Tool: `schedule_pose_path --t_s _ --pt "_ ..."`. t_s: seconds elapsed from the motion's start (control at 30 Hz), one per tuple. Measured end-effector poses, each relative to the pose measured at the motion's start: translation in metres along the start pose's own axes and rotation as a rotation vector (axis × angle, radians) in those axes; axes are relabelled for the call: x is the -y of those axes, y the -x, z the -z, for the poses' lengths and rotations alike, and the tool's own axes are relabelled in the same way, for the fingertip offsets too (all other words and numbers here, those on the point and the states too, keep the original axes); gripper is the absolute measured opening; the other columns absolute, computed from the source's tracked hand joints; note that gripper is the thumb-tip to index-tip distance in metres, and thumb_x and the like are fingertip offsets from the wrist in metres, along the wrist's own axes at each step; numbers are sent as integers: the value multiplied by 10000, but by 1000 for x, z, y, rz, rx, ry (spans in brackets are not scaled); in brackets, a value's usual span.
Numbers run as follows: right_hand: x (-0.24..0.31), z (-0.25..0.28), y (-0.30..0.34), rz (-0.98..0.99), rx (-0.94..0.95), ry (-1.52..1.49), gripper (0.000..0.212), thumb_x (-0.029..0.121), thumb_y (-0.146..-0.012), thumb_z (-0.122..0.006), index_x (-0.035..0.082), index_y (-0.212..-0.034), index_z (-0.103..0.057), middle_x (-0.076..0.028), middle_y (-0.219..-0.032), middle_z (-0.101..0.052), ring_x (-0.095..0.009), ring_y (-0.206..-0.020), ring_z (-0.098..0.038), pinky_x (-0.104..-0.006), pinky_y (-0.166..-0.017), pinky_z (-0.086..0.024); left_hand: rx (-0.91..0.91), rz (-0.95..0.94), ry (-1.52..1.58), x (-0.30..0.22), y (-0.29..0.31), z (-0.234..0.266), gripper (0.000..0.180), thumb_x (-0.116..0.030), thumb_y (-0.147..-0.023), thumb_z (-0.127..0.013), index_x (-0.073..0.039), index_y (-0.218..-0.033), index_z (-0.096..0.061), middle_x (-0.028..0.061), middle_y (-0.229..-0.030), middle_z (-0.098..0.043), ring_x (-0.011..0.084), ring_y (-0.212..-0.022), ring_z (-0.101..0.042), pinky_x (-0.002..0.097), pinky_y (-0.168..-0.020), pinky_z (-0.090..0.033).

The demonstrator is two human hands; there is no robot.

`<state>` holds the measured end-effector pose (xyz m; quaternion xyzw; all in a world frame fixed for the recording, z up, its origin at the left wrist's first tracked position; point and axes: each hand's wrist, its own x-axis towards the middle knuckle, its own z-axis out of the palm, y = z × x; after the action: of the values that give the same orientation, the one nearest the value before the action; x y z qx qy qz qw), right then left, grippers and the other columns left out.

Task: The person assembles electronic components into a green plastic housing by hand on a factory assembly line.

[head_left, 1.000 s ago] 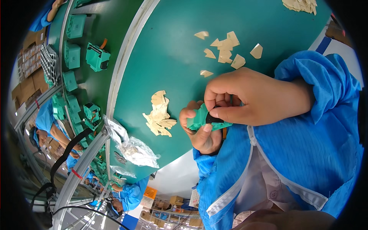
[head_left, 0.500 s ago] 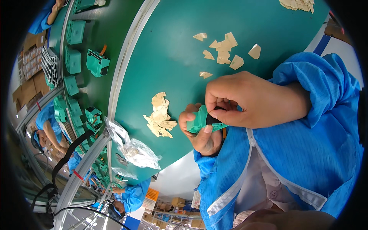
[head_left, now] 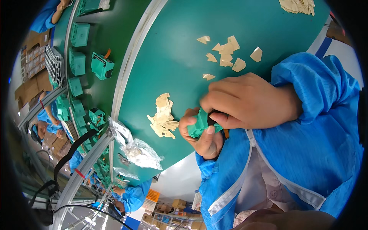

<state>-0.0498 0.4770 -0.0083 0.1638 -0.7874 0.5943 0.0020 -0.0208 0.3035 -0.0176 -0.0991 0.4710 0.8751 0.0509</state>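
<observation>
In front of my chest, my left hand (head_left: pixel 203 136) is closed around a small green plastic housing (head_left: pixel 198 123), its thumb pressing the near side. A black part (head_left: pixel 211 121) shows on the housing between my two hands. An orange strip (head_left: pixel 226 133) sticks out beneath it. My right hand (head_left: pixel 249 101) bends over the housing from the right, fingers curled and thumb against the black part. Its fingertips are partly hidden, so what they pinch cannot be made out. Left of my hands lies a pile of cream paper pieces (head_left: pixel 163 117); loose cream pieces (head_left: pixel 227 50) lie farther off.
A clear plastic bag (head_left: pixel 142 153) rests at the green table's (head_left: pixel 168 50) left corner. Beyond a metal rail (head_left: pixel 130 57), a belt carries a green housing (head_left: pixel 102 66) beside several green trays (head_left: pixel 78 61). Another paper stack (head_left: pixel 298 5) lies far right. Co-workers in blue sleeves (head_left: pixel 134 195) work at left.
My right hand has shifted slightly left and its fingers have turned down over the housing, covering more of the black part. The whole view has shifted a little.
</observation>
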Motion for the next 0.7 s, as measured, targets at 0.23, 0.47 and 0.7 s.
schedule_pose_path --t_s 0.23,0.47,0.7 --pt "-33 15 -14 -145 -3 123 304 87 -878 -614 100 -1172 -537 -130 -931 -647 -330 -759 -653 -427 -608 -509 67 -151 -156 -58 -40 25 589 -167 -932 -649 -83 -1455 -393 184 -1243 -591 288 -1090 -617 486 -930 -538" --pt "-64 179 -40 -105 -250 790 355 153 -813 -689 71 -1141 -581 -159 -998 -620 -334 -989 -601 -425 -876 -482 -488 -40 -709 -183 -233 128 371 -280 -901 -728 -5 -1127 -623 96 -1049 -670 199 -897 -652 347 -768 -533" --pt "-156 353 12 -485 -186 1224 349 241 -734 -770 39 -985 -637 -171 -943 -611 -378 -920 -587 -453 -825 -464 -333 -193 -1155 -181 -330 192 631 -405 -868 -746 40 -1279 -572 162 -1146 -649 227 -989 -598 376 -906 -476"
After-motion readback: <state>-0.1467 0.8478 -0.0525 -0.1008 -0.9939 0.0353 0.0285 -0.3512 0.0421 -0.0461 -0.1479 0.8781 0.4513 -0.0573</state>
